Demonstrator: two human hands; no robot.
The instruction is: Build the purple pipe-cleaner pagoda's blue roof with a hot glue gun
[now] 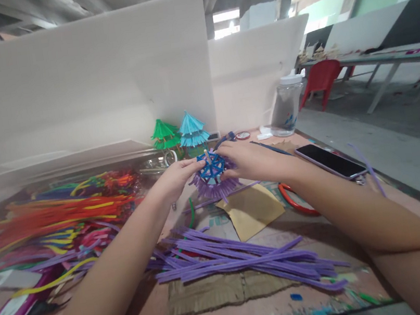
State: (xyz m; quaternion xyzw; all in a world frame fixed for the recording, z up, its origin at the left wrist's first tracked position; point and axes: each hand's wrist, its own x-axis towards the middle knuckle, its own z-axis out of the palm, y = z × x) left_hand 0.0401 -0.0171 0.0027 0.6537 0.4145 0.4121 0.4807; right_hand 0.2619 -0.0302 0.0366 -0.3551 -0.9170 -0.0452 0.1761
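Between my two hands is a small tiered craft tree (212,170), with a blue spoked frame on top, a stick through its middle and purple fringe below. My left hand (183,174) pinches the frame's left edge between thumb and fingers. My right hand (240,161) curls round its right side, with some fingertips hidden behind it. Below them lie a tan square of paper (255,211) and a loose pile of purple pipe cleaners (241,258). A finished-looking green paper-like tree (165,133) and a light blue one (192,129) stand just behind.
Bundles of orange pipe cleaners (68,213) and other colours fill the left. To the right are a phone (331,160), red-handled scissors (297,201) and a clear water bottle (287,106). A cardboard strip (214,293) lies in front. White boards (81,87) stand behind.
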